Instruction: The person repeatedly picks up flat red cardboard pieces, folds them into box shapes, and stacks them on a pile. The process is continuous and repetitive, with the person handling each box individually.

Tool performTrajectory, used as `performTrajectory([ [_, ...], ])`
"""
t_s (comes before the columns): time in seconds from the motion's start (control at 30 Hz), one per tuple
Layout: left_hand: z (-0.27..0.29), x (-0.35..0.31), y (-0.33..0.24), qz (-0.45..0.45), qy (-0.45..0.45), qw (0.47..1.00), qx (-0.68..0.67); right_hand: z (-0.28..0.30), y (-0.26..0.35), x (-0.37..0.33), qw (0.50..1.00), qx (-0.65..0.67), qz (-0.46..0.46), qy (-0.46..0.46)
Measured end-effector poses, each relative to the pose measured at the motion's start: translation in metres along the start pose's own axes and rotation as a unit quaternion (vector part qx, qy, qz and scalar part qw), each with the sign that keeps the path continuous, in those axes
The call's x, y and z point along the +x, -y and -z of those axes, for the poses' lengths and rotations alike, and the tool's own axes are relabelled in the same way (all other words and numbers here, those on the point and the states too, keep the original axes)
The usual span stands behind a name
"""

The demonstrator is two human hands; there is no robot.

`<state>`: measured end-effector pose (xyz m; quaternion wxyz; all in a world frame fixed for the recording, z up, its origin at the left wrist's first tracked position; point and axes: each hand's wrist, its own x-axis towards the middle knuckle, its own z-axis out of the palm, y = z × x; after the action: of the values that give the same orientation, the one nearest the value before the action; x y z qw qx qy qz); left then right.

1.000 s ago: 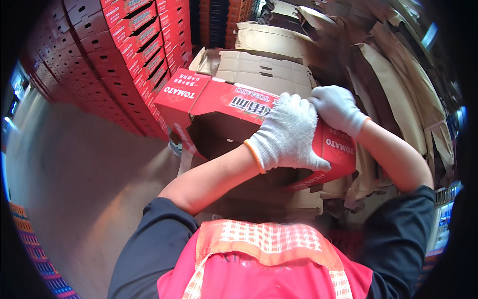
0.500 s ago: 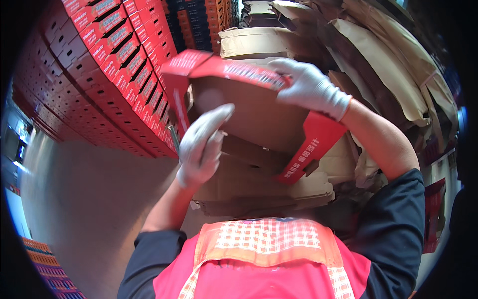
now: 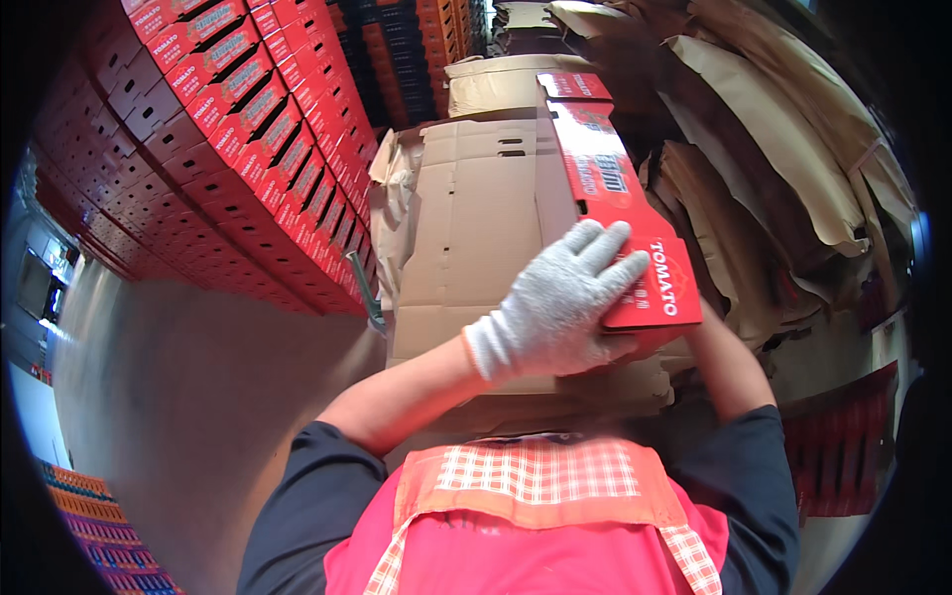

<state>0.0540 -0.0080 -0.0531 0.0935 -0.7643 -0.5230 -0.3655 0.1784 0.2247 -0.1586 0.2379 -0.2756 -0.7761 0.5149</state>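
A red cardboard carton (image 3: 645, 223) with white lettering is tipped on its side right of the middle, one long wall facing up. My left hand (image 3: 565, 297), in a pale grey knit glove, grips its near corner, with the fingers laid over the end panel and the thumb lower down. The right forearm (image 3: 729, 357) reaches up behind the carton, which hides my right hand and its fingers. Beneath and to the left lies a stack of flat brown cardboard sheets (image 3: 476, 218) with small slots.
Tall stacks of red cartons (image 3: 238, 129) rise at the left. Brown paper-wrapped bundles (image 3: 764, 129) crowd the right and far side. A greenish metal bar (image 3: 363, 283) stands by the cardboard's left edge. More cartons (image 3: 99, 526) are stacked at the lower left.
The carton has turned from facing me open to lying on its side, further right. My left hand has moved right onto its corner; my right hand has dropped behind it.
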Motion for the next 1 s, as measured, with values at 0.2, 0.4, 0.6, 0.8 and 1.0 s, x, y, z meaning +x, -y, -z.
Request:
performTrajectory([
  [0.2,-0.06,0.015,-0.002,-0.029,-0.267,0.961,-0.064,0.041,0.128,-0.048,0.929,-0.125,0.323,-0.132],
  [0.4,-0.084,0.003,-0.012,0.113,-0.296,0.944,-0.088,0.011,0.197,-0.059,0.972,-0.215,-0.015,0.088],
  [0.6,-0.098,-0.003,-0.016,0.244,-0.179,0.899,-0.316,-0.012,0.178,-0.022,0.897,-0.393,0.171,0.105],
  [0.8,-0.083,-0.015,-0.009,0.221,-0.135,0.889,-0.376,-0.071,0.192,-0.003,0.852,-0.396,0.315,0.135],
  [1.0,-0.02,-0.09,0.035,0.044,-0.243,0.969,-0.021,-0.11,0.22,-0.004,0.928,-0.037,0.299,0.218],
])
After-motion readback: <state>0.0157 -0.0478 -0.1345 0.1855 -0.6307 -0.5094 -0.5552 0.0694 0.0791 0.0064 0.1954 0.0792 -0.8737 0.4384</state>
